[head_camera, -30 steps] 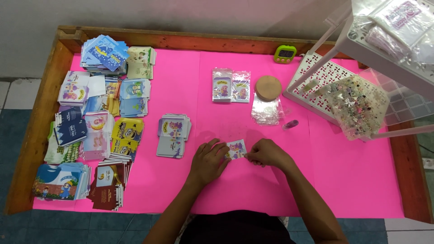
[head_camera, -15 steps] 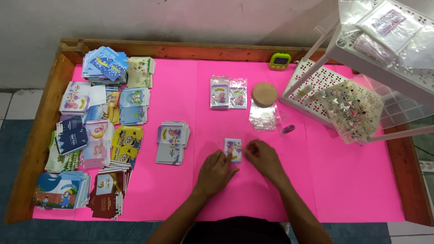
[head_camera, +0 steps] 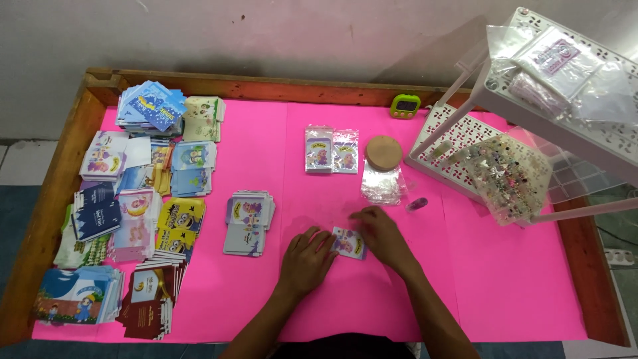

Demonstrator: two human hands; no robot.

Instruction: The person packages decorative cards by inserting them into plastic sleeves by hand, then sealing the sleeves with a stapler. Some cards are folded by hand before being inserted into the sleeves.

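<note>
I have both hands low on the pink tabletop [head_camera: 518, 286], near the six o'clock edge, working one small printed card [head_camera: 349, 242] that lies flat between them. My left hand [head_camera: 307, 259] sits at the card's eight o'clock with its fingers bent and the fingertips touching the card's left edge; my right hand [head_camera: 380, 234] is at the card's two o'clock, fingers curled down onto its upper right corner. Neither hand is clenched, and the card stays pressed on the surface, not lifted. Toward nine o'clock from my left hand lies a short stack of purple cards [head_camera: 247, 222], apart from it. At twelve o'clock from the card sit two bagged cards [head_camera: 331, 150] side by side, with a round cork lid [head_camera: 383, 153] just to their right and a crumpled clear sleeve [head_camera: 381, 184] below it. A white perforated rack [head_camera: 531, 86] fills the two o'clock corner, and many piles of colourful cards [head_camera: 126, 213] cover the nine o'clock side.
</note>
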